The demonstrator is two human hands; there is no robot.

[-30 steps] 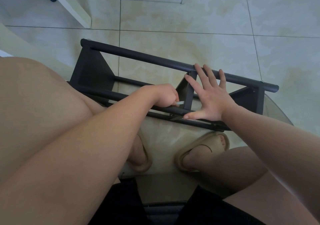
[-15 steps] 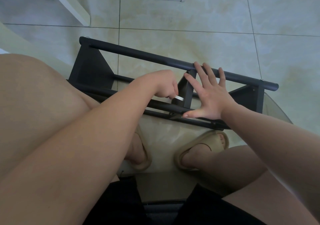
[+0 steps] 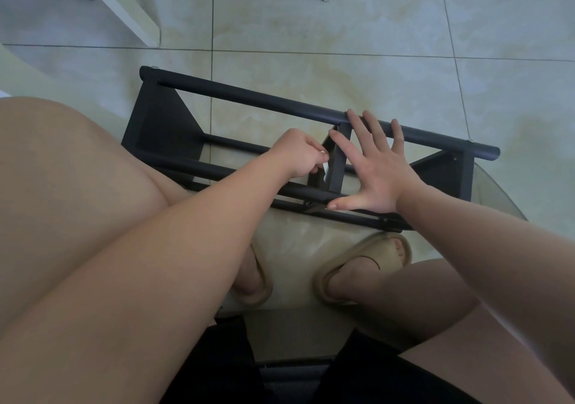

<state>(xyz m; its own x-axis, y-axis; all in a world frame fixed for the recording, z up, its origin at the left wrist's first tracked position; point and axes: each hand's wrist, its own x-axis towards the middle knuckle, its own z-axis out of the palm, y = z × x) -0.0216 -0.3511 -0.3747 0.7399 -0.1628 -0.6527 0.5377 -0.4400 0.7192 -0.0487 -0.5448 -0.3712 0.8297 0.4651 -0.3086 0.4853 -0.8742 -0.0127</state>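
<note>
The black metal rack (image 3: 249, 100) lies on its side on the glass surface (image 3: 298, 242), just past the person's knees. The right hand (image 3: 379, 179) lies spread across its middle strut, fingers straight. The left hand (image 3: 298, 157) has its fingers curled, pinching a small silvery tool (image 3: 325, 167) against that strut.

Left hand (image 3: 298, 154) curled, fingertips pinching a small silvery tool (image 3: 325, 167); right hand (image 3: 376, 170) spread flat, fingers straight, thumb stuck out sideways. Both forearms stretched forward.

Tan slide sandals (image 3: 367, 266), black shorts (image 3: 217, 372)
</note>
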